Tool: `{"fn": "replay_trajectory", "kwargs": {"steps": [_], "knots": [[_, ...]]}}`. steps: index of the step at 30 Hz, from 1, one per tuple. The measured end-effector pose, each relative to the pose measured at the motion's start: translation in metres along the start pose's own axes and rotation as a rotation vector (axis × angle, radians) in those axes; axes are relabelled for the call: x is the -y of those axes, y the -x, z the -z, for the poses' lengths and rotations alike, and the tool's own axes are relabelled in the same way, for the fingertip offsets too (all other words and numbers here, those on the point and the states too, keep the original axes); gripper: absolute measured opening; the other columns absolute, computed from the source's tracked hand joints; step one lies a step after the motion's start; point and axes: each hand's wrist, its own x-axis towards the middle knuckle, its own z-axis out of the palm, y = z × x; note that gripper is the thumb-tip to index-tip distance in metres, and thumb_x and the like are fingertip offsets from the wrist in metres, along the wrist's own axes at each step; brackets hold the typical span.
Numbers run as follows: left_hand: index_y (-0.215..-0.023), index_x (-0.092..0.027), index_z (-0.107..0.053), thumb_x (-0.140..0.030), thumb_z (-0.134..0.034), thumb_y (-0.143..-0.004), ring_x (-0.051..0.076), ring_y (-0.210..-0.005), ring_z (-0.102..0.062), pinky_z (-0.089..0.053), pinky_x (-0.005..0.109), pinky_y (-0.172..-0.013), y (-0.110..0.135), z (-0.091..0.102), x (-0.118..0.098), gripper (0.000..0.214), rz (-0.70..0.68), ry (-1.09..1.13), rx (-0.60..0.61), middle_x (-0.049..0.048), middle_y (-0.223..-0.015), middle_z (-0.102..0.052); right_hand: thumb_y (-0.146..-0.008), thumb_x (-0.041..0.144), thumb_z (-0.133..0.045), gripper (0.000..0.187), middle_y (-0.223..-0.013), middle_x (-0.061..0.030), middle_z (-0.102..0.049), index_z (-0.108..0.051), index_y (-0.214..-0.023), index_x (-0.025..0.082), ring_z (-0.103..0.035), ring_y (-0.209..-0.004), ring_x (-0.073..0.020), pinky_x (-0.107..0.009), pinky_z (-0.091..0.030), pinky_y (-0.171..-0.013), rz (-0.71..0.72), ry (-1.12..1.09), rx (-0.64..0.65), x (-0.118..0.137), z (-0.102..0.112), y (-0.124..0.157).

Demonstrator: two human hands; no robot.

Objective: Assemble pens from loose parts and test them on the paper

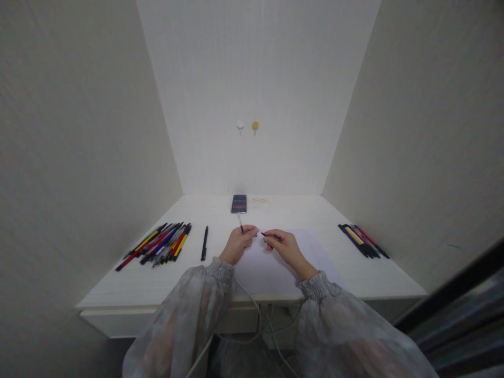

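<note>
My left hand is closed over the white paper, gripping a slim pen refill. The refill tilts up out of the fingers, whitish at its upper end and dark lower down. Just to the right, my right hand pinches a small dark piece between thumb and fingertips; its kind is too small to tell. The two hands face each other with a narrow gap between them. A black pen lies to the left of my left hand. Under both hands is a sheet of white paper.
A pile of mixed coloured pens lies at the left of the white desk. A row of several pens lies at the right. A phone stands near the back wall. Cables hang at the front edge.
</note>
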Motion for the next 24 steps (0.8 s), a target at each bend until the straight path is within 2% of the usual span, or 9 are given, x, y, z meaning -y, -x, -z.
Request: {"fn": "replay_trajectory", "kwargs": {"steps": [11, 24], "knots": [[-0.073, -0.011, -0.057, -0.035, -0.067, -0.061, 0.000, -0.039, -0.027, -0.015, 0.019, -0.040, -0.0007, -0.0006, 0.0008, 0.029, 0.010, -0.055, 0.012, -0.0032, -0.058, -0.047, -0.064, 0.030, -0.063, 0.021, -0.051, 0.0013, -0.059, -0.063, -0.079, 0.015, -0.055, -0.045, -0.0114, -0.023, -0.045, -0.048, -0.009, 0.013, 0.004, -0.0022, 0.0007, -0.0002], [-0.075, -0.011, -0.059, -0.038, -0.067, -0.059, 0.002, -0.042, -0.031, -0.018, 0.019, -0.041, -0.0016, -0.0010, 0.0024, 0.032, -0.022, -0.122, -0.042, -0.0028, -0.057, -0.049, -0.062, 0.031, -0.064, 0.021, -0.050, 0.0020, -0.057, -0.063, -0.077, 0.015, -0.053, -0.043, -0.0102, -0.023, -0.045, -0.047, -0.003, -0.014, -0.024, 0.0000, 0.0003, 0.0003]]}}
